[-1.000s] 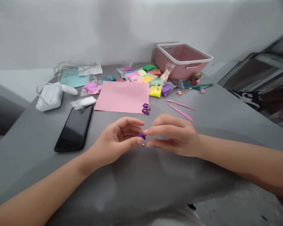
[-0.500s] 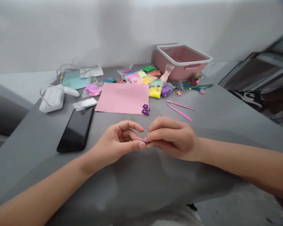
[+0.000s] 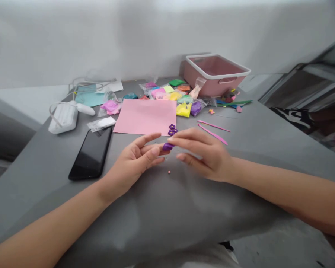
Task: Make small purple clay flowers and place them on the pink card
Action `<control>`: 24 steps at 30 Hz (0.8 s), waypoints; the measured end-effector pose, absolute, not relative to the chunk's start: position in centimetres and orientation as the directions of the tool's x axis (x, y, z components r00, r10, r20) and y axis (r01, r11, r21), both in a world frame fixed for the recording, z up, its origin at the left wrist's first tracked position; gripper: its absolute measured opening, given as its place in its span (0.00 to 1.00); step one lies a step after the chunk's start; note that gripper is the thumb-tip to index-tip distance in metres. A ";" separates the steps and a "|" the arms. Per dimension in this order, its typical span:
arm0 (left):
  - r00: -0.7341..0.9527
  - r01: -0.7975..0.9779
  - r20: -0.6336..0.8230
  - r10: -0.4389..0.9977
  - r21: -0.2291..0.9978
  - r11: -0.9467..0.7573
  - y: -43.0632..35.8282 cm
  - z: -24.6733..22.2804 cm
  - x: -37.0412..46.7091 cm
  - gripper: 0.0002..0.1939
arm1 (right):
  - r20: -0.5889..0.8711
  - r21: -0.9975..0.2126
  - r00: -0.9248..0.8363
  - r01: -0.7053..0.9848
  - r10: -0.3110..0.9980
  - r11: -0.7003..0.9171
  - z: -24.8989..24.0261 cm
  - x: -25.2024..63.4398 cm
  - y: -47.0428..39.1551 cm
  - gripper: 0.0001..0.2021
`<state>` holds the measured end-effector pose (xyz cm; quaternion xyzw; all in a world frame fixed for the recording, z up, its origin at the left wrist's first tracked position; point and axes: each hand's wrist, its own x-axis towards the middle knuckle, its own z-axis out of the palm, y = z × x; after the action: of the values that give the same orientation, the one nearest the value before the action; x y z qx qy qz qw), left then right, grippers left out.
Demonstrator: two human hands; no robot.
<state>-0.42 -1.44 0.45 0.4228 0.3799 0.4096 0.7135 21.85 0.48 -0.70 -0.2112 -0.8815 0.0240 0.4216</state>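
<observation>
The purple piece (image 3: 167,147) is located between the two hands, above the tabletop (image 3: 156,216) and near the right edge of the pink sheet (image 3: 145,117). It rests at the ends of the extended fingers of the left hand (image 3: 134,158); the left thumb stands apart from it. The fingers of the right hand (image 3: 209,154) reach over the piece from the right and appear to touch it, with the right thumb apart below. Neither hand clamps it.

Handling, as judged from appearance: the material is likely soft modelling clay, very light, pliable and slightly tacky. Firm pressure is likely to dent or flatten it. Support the piece from beneath and take hold lightly at opposite edges. Keep it clear of the purple flowers (image 3: 171,129), since fresh clay may stick on contact.
</observation>
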 end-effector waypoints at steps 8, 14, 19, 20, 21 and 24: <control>0.379 -0.257 -0.246 0.892 0.898 0.357 -1.5 0.0 -0.7 0.20 | 0.767 -0.009 -0.624 0.218 0.146 0.976 -0.2 21.4 0.0 0.15; 0.353 -0.266 -0.235 0.906 0.903 0.338 -1.5 0.0 -0.4 0.16 | 0.796 -0.031 -0.587 0.205 0.148 0.978 0.9 21.7 -0.6 0.15; 0.344 -0.221 -0.232 0.910 0.922 0.319 -1.4 -0.4 -0.4 0.07 | 0.788 -0.098 -0.572 0.249 0.228 0.963 0.3 21.4 -0.5 0.13; 0.349 -0.218 -0.230 0.908 0.923 0.318 -1.4 -0.5 -0.4 0.07 | 0.785 -0.112 -0.571 0.253 0.242 0.961 0.2 21.4 -0.5 0.13; 0.354 -0.222 -0.229 0.907 0.921 0.320 -1.4 -0.5 -0.4 0.06 | 0.783 -0.127 -0.567 0.258 0.256 0.958 0.1 21.3 -0.4 0.11; 0.372 -0.258 -0.242 0.896 0.900 0.350 -1.5 -0.2 -0.4 0.06 | 0.780 -0.174 -0.549 0.270 0.300 0.947 -0.3 21.3 -0.4 0.08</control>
<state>-0.36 -1.53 -0.19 0.4063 0.3927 0.3996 0.7218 21.27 -0.37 -0.29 -0.1618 -0.8799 0.0168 0.4465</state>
